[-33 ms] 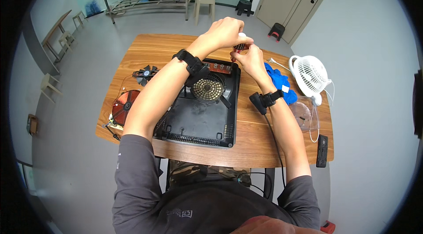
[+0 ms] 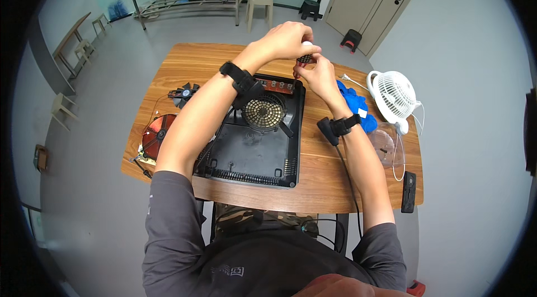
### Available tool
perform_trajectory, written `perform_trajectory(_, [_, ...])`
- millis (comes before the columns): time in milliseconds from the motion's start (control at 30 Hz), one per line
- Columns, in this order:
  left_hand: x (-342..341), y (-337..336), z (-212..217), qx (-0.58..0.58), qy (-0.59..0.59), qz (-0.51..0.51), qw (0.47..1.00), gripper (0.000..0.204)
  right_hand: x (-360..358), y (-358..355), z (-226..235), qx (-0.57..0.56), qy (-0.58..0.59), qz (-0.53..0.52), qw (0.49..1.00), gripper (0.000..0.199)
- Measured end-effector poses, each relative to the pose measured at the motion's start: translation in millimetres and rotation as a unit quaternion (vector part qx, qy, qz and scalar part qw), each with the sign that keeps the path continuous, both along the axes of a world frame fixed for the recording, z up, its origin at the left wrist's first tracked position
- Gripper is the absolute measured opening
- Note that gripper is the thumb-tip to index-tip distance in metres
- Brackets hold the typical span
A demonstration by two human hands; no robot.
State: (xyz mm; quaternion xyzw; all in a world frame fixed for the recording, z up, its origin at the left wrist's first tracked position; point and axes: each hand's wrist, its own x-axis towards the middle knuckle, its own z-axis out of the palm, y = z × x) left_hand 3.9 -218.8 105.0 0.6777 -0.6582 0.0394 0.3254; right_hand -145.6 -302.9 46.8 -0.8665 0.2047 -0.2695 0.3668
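A screwdriver (image 2: pixel 304 60) with a red and black handle stands almost upright over the far right corner of a black plastic housing (image 2: pixel 246 154). My left hand (image 2: pixel 288 41) is closed round the top of the handle. Lower down, the fingers of my right hand (image 2: pixel 318 75) pinch it near the shaft. Its tip reaches the right end of a narrow reddish-brown circuit board (image 2: pixel 277 85) at the housing's far edge; the exact contact is too small to make out. A round vent grille (image 2: pixel 263 111) lies in the housing, just nearer to me than the board.
Left of the housing are a small black fan (image 2: pixel 183 94) and a copper-coloured coil (image 2: pixel 156 136), partly behind my left arm. On the right lie a blue cloth (image 2: pixel 353 104), a white fan (image 2: pixel 393 94), a clear plastic container (image 2: pixel 386 146) and a black bar-shaped object (image 2: pixel 409 192).
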Motion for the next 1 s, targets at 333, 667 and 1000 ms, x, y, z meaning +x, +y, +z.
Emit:
perform_trajectory(333, [-5.2,5.6,0.9,0.043,-0.015,0.041,0.998,0.047,2.8,-3.1,-9.6,-0.047,0.010,0.003,0.999,0.030])
perform_trajectory(667, [3.0,5.1,-4.2,-0.087,-0.023,-0.068,0.994,0.040,3.5,-14.9,-18.3,-0.035,-0.031,0.031,0.998,0.027])
perform_trajectory(1000, [-11.1,4.9,3.7,0.027,-0.001,-0.015,1.000,0.035,-1.6,-11.8,-17.5,-0.036,0.004,-0.006,0.999,0.026])
